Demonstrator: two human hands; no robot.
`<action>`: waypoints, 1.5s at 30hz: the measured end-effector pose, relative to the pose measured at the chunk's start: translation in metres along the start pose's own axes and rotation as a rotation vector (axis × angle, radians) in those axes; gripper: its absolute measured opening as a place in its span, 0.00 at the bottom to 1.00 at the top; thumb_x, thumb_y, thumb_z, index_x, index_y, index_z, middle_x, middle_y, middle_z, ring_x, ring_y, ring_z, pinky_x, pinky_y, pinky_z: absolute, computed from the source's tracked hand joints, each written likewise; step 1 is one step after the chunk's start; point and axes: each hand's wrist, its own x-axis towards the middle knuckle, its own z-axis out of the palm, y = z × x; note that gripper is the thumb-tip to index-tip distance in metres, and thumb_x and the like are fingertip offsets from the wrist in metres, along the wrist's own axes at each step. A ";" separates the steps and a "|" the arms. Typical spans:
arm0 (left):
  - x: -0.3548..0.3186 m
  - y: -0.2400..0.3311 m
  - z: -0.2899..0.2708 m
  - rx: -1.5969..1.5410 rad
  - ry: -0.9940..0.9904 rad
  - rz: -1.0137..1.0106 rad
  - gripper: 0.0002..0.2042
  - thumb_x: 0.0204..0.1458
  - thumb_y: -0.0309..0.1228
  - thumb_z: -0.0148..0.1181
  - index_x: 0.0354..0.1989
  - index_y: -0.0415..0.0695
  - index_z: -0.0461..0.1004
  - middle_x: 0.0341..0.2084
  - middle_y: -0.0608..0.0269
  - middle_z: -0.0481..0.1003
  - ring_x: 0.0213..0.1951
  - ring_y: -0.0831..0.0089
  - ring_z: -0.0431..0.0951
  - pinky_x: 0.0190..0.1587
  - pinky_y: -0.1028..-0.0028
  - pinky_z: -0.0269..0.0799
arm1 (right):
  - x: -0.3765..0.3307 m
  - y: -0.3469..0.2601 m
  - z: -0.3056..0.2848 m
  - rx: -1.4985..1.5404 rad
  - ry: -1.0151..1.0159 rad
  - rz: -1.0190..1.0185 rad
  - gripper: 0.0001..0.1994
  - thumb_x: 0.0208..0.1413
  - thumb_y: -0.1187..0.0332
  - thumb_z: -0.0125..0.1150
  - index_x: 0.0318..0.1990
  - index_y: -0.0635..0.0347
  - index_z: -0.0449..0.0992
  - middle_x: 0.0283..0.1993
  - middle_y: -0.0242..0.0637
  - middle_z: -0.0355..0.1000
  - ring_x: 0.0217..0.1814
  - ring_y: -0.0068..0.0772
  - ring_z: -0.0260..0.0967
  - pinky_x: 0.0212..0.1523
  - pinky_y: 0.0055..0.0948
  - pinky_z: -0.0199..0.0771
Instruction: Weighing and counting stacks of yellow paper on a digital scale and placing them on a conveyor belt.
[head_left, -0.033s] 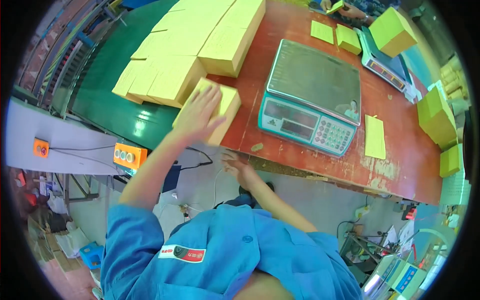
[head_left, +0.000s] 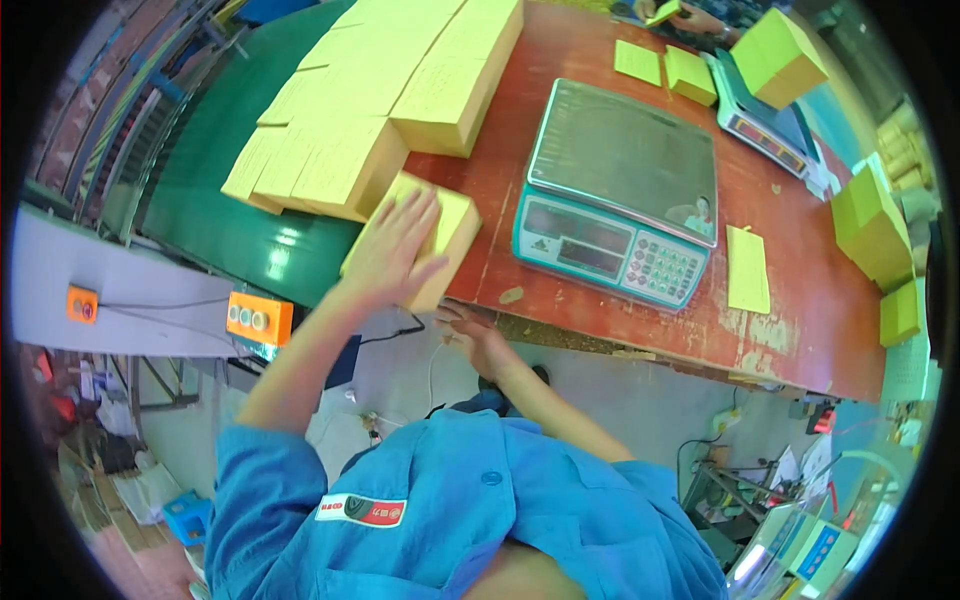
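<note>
My left hand point(head_left: 393, 250) lies with outstretched fingers on top of a block of yellow paper sheets point(head_left: 455, 225). That block juts over the near edge of the red table, beside the green belt. Just under its overhanging end is my right hand point(head_left: 476, 338), apparently empty, with its fingers partly spread; some fingertips are hard to make out. Beyond the left hand, larger yellow paper stacks point(head_left: 345, 160) stand close together on the belt and table. A teal-edged digital scale point(head_left: 625, 165) sits to the right, its metal plate bare.
A yellow sheet pad point(head_left: 747, 270) lies right of the scale on the red table point(head_left: 820, 320). Across it, a co-worker's hand point(head_left: 700, 22) is near a second scale point(head_left: 765, 130) bearing a yellow stack. Orange button boxes point(head_left: 258, 317) are mounted at left. More yellow stacks point(head_left: 870, 230) stand far right.
The yellow paper block under my left hand has slid toward me, farther over the table edge and closer to my right hand. The view has shifted slightly.
</note>
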 end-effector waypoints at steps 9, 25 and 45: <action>-0.094 0.019 0.019 -1.149 0.383 -0.610 0.29 0.63 0.49 0.41 0.69 0.48 0.56 0.68 0.53 0.54 0.67 0.55 0.56 0.68 0.54 0.50 | -0.051 -0.070 0.062 -0.689 -0.221 -0.491 0.39 0.55 0.65 0.59 0.72 0.59 0.46 0.73 0.43 0.49 0.74 0.40 0.46 0.71 0.39 0.48; 0.259 0.196 0.042 -2.908 0.163 0.092 0.36 0.62 0.61 0.27 0.69 0.47 0.54 0.66 0.53 0.59 0.66 0.54 0.59 0.67 0.51 0.53 | -0.099 -0.402 -0.002 -1.847 0.557 -1.064 0.34 0.49 0.58 0.64 0.65 0.56 0.62 0.64 0.53 0.61 0.67 0.56 0.56 0.65 0.48 0.57; 0.231 -0.079 0.044 0.253 0.143 -0.586 0.47 0.48 0.64 0.54 0.66 0.36 0.55 0.68 0.45 0.52 0.71 0.51 0.48 0.70 0.57 0.44 | -0.140 -0.346 0.018 -1.962 0.485 -1.068 0.31 0.48 0.61 0.67 0.61 0.56 0.67 0.66 0.47 0.60 0.72 0.56 0.49 0.66 0.58 0.49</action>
